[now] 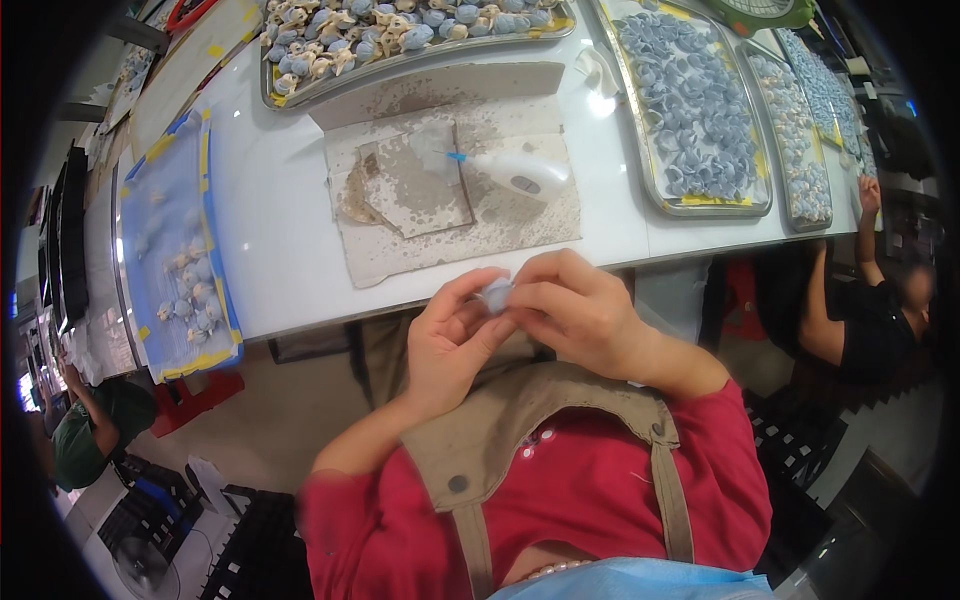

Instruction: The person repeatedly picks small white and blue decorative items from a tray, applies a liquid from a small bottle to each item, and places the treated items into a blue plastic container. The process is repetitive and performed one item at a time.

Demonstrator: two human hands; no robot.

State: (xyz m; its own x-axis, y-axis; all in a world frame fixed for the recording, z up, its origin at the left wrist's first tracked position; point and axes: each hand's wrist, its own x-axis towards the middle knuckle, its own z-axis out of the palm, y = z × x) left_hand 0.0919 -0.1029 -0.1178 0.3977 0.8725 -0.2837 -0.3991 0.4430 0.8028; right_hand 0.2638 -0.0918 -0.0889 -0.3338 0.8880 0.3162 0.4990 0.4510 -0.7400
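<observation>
A small pale blue piece sits pinched between the fingertips of both hands, just off the near edge of the white table and above the person's lap. The left hand curls up from below, thumb and forefinger closed on the piece's left side, the other fingers loosely bent. The right hand comes over from the right, its fingers drawn in tight around the piece and hiding most of it; what shape the piece has cannot be told.

On the table beyond the hands lies a stained grey mat with a smaller square of card on it, and across the card rests a white glue bottle with a blue tip, well apart from both hands.

Metal trays ring the work spot. The tray at the far edge holds mixed blue and cream shell-like pieces. The tray to the right is packed with blue pieces, and two more trays beyond it carry the same. A blue-lined tray on the left holds a small cluster of blue and cream pieces near its lower end.

At the right, another person in black sits by the table with an arm raised.
</observation>
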